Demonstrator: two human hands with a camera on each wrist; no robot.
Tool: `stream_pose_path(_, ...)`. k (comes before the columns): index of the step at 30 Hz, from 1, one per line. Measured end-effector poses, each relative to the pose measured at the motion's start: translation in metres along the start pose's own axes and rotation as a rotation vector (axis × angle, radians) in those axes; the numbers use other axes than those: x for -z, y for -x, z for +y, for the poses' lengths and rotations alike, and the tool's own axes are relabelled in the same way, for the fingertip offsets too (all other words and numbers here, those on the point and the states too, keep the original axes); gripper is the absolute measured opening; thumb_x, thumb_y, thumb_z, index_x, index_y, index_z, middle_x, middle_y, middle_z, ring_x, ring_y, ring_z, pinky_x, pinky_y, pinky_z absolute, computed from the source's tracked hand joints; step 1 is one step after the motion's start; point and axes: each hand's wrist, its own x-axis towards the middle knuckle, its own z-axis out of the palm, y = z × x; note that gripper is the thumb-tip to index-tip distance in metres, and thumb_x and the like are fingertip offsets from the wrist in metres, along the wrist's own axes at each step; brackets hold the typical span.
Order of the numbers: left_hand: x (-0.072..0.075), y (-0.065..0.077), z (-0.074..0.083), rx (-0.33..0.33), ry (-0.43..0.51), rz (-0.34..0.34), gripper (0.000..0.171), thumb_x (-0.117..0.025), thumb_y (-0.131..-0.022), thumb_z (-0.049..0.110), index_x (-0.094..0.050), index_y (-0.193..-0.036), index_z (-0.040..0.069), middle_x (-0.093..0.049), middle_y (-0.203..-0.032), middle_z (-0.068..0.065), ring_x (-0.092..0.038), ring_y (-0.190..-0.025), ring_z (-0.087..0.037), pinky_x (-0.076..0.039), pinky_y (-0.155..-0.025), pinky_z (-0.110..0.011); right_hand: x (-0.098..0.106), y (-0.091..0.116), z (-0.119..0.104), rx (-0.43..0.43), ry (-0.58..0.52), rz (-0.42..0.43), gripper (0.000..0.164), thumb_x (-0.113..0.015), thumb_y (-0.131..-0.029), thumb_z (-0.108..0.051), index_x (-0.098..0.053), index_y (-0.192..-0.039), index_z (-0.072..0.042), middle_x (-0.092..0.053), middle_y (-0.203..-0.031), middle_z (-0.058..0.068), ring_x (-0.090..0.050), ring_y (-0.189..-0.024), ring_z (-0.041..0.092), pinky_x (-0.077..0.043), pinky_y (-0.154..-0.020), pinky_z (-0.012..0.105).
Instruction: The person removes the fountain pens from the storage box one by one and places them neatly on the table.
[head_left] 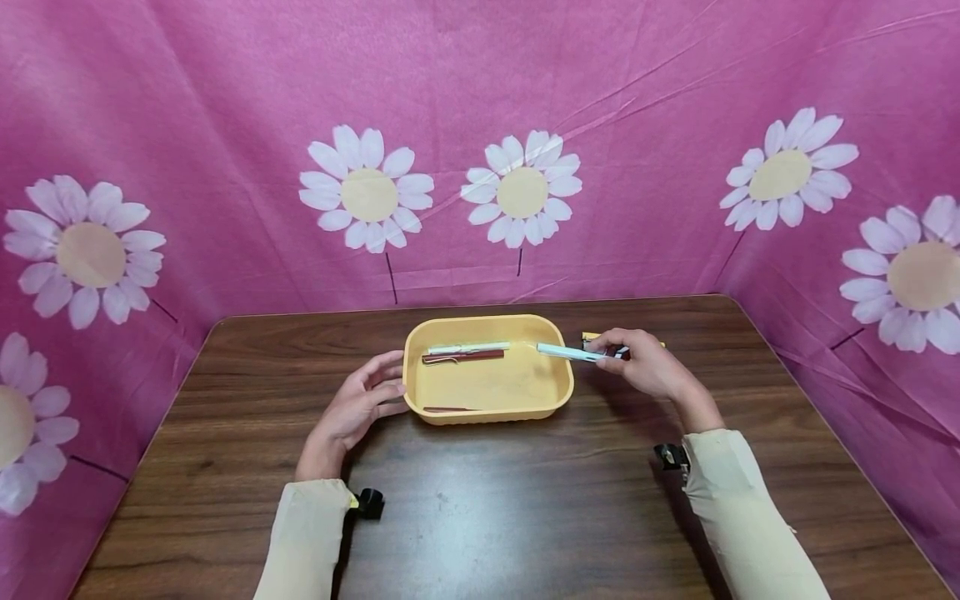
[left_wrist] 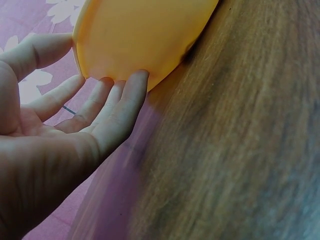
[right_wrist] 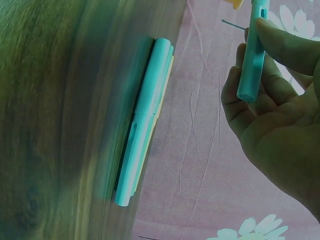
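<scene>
Right hand (right_wrist: 282,117) pinches a pen (right_wrist: 253,57), left hand (left_wrist: 57,140) touches tub (left_wrist: 140,35), fingers apart; right-wrist view shows another pen (right_wrist: 145,120) centre-left, mostly hand-blocked in head view; gripped one's smooth, blue-green, slotted.

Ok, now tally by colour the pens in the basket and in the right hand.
Pale pens: 2, one in the basket, one in the right hand
Dark red pens: 2, both in the basket, one partly hidden by its front rim
Total: 4
</scene>
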Motion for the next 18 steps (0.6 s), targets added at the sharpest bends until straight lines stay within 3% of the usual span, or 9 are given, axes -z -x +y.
stream_pose_path(18, 0.0, 0.0, 0.001, 0.009, -0.009, 0.0, 0.062, -0.057, -0.095, -0.007, -0.032, -0.152, -0.004, -0.041, -0.141, -0.033, -0.064, -0.104, -0.023, -0.059, -0.089, -0.041, 0.008, 0.011, 0.008, -0.032, 0.028, 0.007, 0.017, -0.072, -0.09, 0.004, -0.074, -0.105, -0.003, -0.068, -0.093, 0.006, -0.057, -0.084, 0.021, -0.047, -0.071, 0.029)
